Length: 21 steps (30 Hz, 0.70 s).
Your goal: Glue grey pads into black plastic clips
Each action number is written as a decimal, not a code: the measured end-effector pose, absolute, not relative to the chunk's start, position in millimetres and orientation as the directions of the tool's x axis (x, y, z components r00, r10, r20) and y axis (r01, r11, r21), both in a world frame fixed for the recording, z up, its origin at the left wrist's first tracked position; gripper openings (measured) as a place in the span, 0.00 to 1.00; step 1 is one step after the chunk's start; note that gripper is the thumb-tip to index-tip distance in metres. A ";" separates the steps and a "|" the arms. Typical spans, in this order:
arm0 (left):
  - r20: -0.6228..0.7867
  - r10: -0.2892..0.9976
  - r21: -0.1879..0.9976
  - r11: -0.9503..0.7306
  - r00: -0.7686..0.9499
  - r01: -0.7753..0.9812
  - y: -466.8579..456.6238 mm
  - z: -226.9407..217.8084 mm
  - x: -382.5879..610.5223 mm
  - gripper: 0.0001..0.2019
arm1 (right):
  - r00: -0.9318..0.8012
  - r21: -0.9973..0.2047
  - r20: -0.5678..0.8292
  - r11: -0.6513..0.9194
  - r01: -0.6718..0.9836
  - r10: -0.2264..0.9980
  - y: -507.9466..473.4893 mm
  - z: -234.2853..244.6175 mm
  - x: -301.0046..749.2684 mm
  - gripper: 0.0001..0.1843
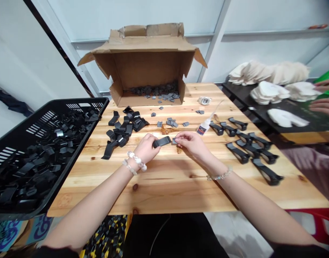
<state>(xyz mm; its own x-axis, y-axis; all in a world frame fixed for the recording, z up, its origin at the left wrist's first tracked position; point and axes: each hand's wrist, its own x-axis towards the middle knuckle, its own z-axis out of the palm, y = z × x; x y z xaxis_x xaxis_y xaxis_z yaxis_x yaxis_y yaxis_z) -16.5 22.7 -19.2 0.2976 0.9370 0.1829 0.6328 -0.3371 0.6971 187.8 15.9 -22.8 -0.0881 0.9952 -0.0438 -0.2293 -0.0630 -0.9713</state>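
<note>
Wooden surface (177, 195): we are gripping a black strip (162, 142) (left hand (147, 148)) and grey pad (174, 141) (right hand (190, 142)), apparently pairing them, next needing alignment.

Black clip (162, 142), grey piece (174, 141), brown box (153, 68), black crate (60, 106), honey-coloured table (164, 200) streaked darker, with brown knots (135, 187)

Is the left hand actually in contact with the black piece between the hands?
Touching. The head view shows the left hand gripping the left end of the black piece, whose other end sticks out toward the right hand.
</note>
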 end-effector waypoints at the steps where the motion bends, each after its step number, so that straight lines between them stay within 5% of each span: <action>1: 0.181 0.940 0.716 -0.327 0.288 0.617 22.6 -18.0 -15.9 0.10 | -0.082 -0.965 -0.050 -0.069 -0.251 0.995 15.9 -22.6 188.1 0.17; 11: -0.061 0.931 0.972 -0.028 0.360 0.235 18.7 -13.1 -7.4 0.17 | -0.164 -0.915 -0.081 -0.138 -0.379 0.983 8.7 -10.4 186.0 0.16; 21: -0.184 0.867 0.981 0.190 0.463 0.034 13.1 -10.6 -6.1 0.18 | -0.176 -0.926 -0.058 -0.119 -0.358 0.983 5.1 -16.4 178.7 0.15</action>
